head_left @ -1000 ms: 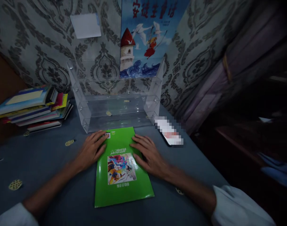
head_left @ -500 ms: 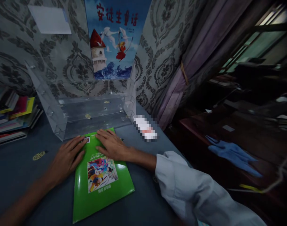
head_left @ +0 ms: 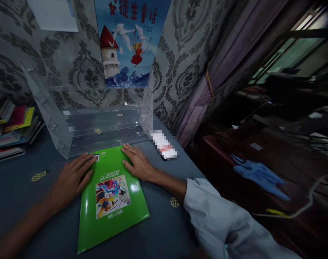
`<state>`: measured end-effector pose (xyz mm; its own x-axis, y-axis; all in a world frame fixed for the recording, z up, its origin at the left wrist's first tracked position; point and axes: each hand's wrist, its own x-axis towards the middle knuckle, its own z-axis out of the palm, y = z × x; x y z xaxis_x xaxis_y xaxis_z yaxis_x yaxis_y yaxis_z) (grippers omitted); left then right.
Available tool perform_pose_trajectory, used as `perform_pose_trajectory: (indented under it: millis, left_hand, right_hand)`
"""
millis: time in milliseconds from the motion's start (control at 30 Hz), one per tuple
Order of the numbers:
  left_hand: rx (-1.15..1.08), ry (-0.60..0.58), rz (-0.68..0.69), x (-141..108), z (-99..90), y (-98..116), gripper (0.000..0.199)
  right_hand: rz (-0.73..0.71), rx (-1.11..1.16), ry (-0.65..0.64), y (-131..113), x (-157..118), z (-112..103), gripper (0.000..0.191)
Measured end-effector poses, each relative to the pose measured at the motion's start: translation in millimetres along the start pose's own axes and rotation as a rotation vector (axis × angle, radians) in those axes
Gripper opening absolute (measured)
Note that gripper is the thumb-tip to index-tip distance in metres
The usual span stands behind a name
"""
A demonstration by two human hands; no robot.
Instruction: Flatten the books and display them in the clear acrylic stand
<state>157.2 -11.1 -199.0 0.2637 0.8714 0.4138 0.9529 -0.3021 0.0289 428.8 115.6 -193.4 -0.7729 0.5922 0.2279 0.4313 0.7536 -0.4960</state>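
Observation:
A green book [head_left: 114,225] with a colourful cover picture lies flat on the table, its print upside down to me. My left hand [head_left: 72,180] rests at its far left edge, fingers stretched out and touching the cover's corner near a small white label. On the far right edge lies my right hand [head_left: 138,163], fingers extended over the cover, thumb apart. Neither hand grips anything. Just beyond the book stands a clear acrylic rack [head_left: 107,138] with stepped tiers.
Books are stacked [head_left: 11,129] at the left. A blurred-out white object [head_left: 164,145] lies right of the rack. A blue poster or book [head_left: 131,46] shows a castle against the patterned wall. A purple curtain [head_left: 204,97] hangs right; blue gloves [head_left: 260,176] lie on a darker surface.
My right hand has slid right from the middle of the cover to its right edge, uncovering more of the title. My left hand stays at the left edge. The view has shifted slightly.

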Motion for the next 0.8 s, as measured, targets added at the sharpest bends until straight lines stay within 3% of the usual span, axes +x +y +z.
perform_pose_trajectory:
  millis: [467,800]
  left_hand:
    - [0.012,-0.004,-0.003,0,2.3,0,0.054]
    - [0.025,-0.036,-0.032,2,-1.4,4,0.056]
  right_hand:
    - [-0.006,-0.024,0.004,-5,0,-4,0.053]
    - [-0.053,-0.055,0.175,-7,-4,-3,0.033]
